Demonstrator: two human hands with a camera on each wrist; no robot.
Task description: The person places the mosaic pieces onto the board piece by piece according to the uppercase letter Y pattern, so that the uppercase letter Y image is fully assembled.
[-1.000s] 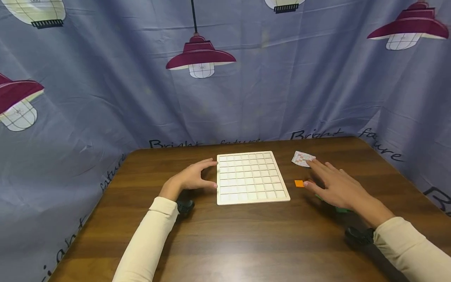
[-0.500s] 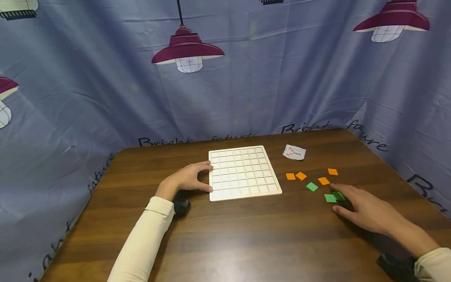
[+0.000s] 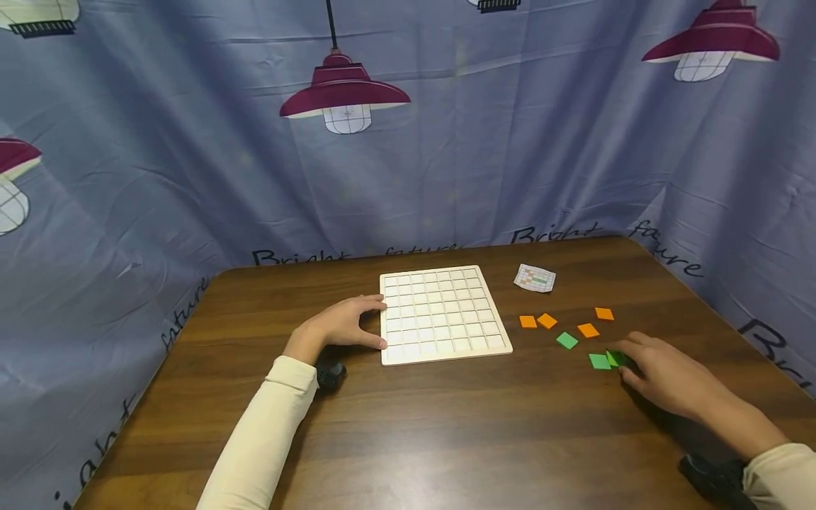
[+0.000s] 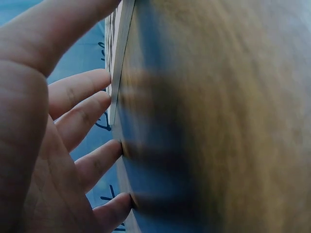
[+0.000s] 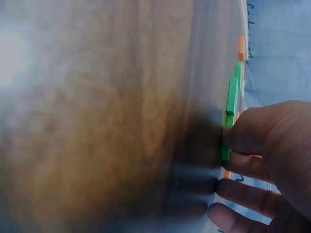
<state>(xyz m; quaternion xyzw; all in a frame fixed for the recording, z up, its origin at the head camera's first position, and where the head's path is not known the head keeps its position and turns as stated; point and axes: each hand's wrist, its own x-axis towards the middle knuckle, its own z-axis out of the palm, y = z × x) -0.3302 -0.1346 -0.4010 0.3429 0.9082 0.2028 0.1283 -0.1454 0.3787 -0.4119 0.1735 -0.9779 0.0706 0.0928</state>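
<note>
A pale wooden grid board lies on the table with bare squares. My left hand rests at its left edge, thumb and fingertips spread along the side; in the left wrist view the fingers reach the board's rim. At the right, my right hand pinches a small green square tile by its edges between thumb and forefinger, low over the table. Just left of it lies another green tile, and a third green tile sits nearer the board.
Several orange tiles are scattered between the board and the right hand. Behind them lies a small paper card printed with a coloured grid. A blue curtain hangs behind the brown wooden table.
My right hand has moved right and toward me from above the tiles, and its thumb and forefinger have closed on a green tile. The left hand stays at the board's edge.
</note>
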